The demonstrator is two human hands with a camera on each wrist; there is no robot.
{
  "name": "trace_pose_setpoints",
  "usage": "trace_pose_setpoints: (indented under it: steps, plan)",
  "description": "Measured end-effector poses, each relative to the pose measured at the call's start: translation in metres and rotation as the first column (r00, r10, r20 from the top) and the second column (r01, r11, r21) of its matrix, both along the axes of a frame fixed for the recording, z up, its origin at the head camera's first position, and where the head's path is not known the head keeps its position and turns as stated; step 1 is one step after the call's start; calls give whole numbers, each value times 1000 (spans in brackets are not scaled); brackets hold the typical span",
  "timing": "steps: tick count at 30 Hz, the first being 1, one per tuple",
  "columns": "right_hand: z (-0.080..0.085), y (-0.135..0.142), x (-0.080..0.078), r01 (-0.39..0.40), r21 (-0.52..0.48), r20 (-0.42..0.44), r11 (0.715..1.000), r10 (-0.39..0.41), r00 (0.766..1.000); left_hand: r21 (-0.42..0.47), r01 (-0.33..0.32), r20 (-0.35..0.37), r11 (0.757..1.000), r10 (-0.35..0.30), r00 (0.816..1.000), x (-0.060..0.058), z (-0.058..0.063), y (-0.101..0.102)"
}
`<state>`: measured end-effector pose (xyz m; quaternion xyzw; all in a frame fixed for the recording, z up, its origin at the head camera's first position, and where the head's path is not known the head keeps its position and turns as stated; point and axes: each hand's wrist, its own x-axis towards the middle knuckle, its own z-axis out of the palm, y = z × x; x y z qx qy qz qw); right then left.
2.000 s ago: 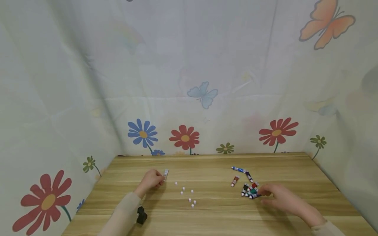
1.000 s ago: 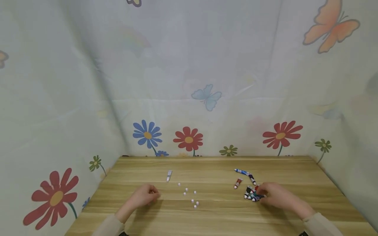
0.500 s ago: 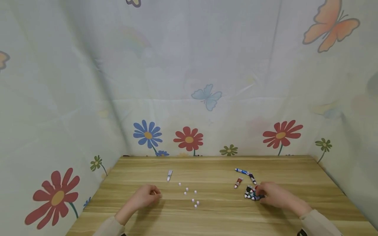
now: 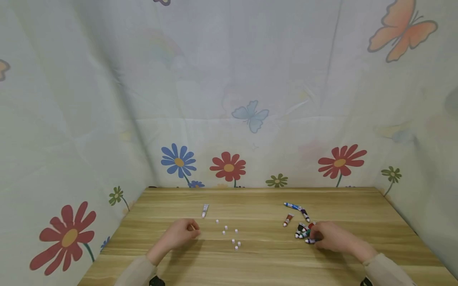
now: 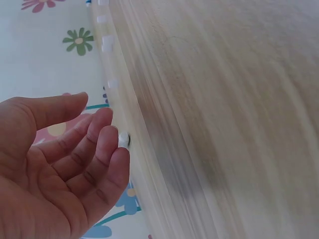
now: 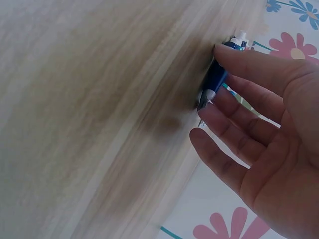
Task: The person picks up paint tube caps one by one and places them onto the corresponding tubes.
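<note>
My right hand (image 4: 334, 237) pinches a dark blue paint tube (image 6: 217, 74) between thumb and fingers. The tube lies low at the tabletop, its white cap facing left in the head view. Beside it sits a small pile of paint tubes (image 4: 303, 231) in black, red and green, partly hidden by my fingers. My left hand (image 4: 180, 233) is over the left side of the table, fingers loosely bent and holding nothing. Ahead of it lies a single white-grey tube (image 4: 205, 211), and several small white pieces (image 4: 233, 241) are scattered to its right.
Behind the pile lie a blue tube (image 4: 292, 206), a dark purple tube (image 4: 305, 215) and a reddish-brown tube (image 4: 288, 220). The wooden table (image 4: 250, 270) ends at a hanging cloth (image 4: 200, 99) printed with flowers and butterflies, which also runs along both sides.
My left hand drew back from the white-grey tube, then shifted slightly forward and right. My right hand reached the pile, and the dark blue tube now lies slightly apart from it.
</note>
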<state>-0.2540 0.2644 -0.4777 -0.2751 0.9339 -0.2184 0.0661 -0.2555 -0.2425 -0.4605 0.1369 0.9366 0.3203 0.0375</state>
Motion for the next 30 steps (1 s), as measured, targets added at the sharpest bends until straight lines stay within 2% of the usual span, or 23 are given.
trace_pose_setpoints:
  steps: [6,11,20,30]
  plan:
    - [1,3,2,-7,-12,18,1000,7,1000,-12,28,-9,1000,-29,1000,-14,-5,11]
    - [3,5,5,-24,-25,11,999,24,1000,6,24,-24,1000,-24,999,-24,-7,23]
    - [0,7,9,-16,-45,69,999,19,997,-18,50,-63,999,-51,997,-35,-13,40]
    - [0,8,11,12,-44,82,999,-8,997,-53,59,-44,997,-61,997,-52,-21,52]
